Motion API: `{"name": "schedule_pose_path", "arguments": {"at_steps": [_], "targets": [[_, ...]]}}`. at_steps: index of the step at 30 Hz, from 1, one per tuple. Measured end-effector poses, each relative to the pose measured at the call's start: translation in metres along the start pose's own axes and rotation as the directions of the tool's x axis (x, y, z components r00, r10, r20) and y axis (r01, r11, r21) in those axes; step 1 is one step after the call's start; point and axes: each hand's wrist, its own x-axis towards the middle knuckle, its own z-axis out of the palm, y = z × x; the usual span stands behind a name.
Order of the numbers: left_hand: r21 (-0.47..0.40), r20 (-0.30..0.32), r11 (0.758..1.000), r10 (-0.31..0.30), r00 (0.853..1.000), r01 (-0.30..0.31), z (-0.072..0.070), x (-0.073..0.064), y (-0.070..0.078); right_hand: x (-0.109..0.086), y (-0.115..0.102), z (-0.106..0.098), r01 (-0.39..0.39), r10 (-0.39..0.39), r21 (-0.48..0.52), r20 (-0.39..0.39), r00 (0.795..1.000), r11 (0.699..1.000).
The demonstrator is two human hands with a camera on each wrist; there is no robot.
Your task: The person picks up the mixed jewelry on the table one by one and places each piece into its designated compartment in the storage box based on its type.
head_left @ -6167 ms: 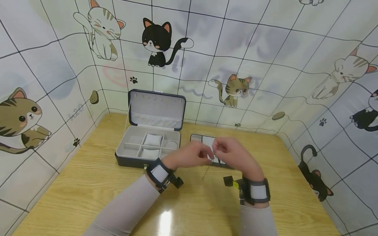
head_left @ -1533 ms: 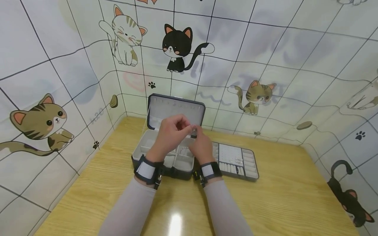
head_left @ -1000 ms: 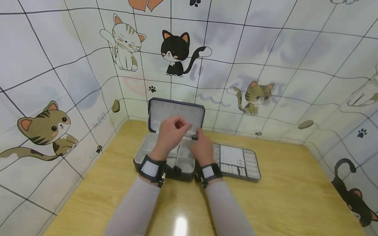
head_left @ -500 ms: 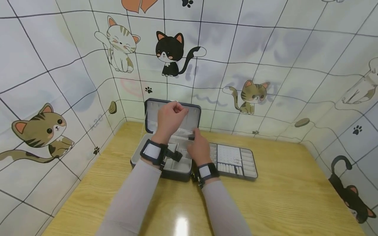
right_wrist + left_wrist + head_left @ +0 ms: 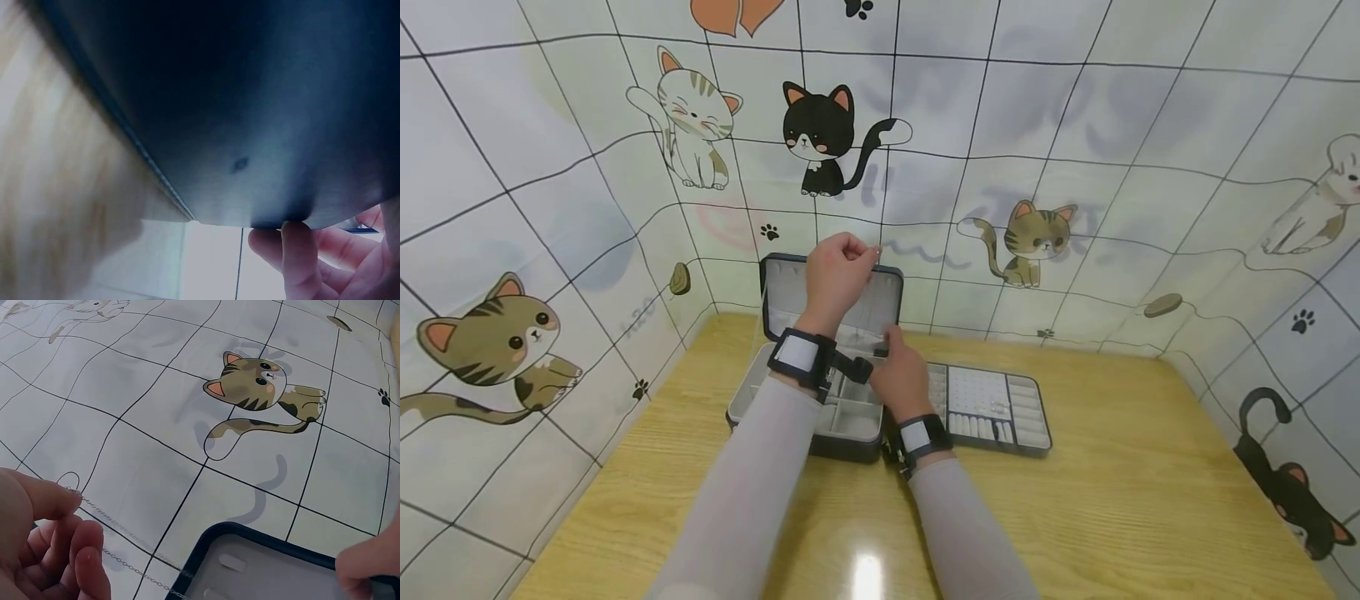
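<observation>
My left hand [image 5: 837,275], raised in front of the open lid [image 5: 784,302] of a dark jewelry box [image 5: 847,451], pinches a fine chain necklace [image 5: 139,570] between thumb and forefinger. In the left wrist view its strands slope down toward the lid's rim, and their lower end is out of sight. Small pale hooks [image 5: 232,562] line the lid's inside. My right hand [image 5: 901,382] is at the lid's lower right corner, and its fingers grip the edge there. The right wrist view shows the box's dark side wall [image 5: 206,94] beside the thumb and fingers.
A shallow jewelry tray [image 5: 1033,450] with ring rolls and small compartments lies right of the box on the wooden table [image 5: 1120,483]. Divided compartments fill the box. A cat-patterned cloth wall [image 5: 940,192] stands close behind and at both sides.
Six seconds ago both hands held the chain over the tray; they have since moved left to the box. My left hand then rises with the necklace, while my right stays at the lid's corner.
</observation>
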Motion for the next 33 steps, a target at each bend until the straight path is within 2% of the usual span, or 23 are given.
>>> {"name": "schedule_pose_path", "arguments": {"at_steps": [3,7,9,14,23,29,33], "targets": [[-0.032,0.016,0.999,0.008,1.000,-0.008,0.002,0.007,0.002,0.000,-0.002,0.001,0.014,-0.014,0.003,-0.016,1.000,1.000],[-0.024,0.034,1.000,-0.003,0.999,0.004,0.010,0.014,0.003,-0.001,0.002,0.003,0.010,-0.010,0.015,-0.006,1.000,1.000],[-0.013,0.026,1.000,-0.009,1.000,0.009,0.013,0.017,0.003,0.000,0.003,0.004,0.005,-0.005,0.025,0.006,1.000,1.000],[-0.013,0.001,1.000,0.019,1.000,-0.019,0.015,0.023,0.003,0.001,0.003,0.004,0.000,0.000,0.058,-0.006,1.000,0.998],[0.081,0.007,0.996,0.024,1.000,-0.024,0.021,0.021,-0.011,0.001,0.004,0.003,-0.011,0.011,0.059,0.000,1.000,0.998],[0.051,-0.018,0.997,0.058,0.998,-0.057,0.021,0.020,-0.016,0.001,0.003,0.002,-0.019,0.018,0.055,0.007,1.000,0.998],[0.065,-0.015,0.997,0.043,0.999,-0.042,0.020,0.020,-0.019,0.001,0.002,0.002,-0.019,0.019,0.034,-0.001,1.000,0.999]]}}
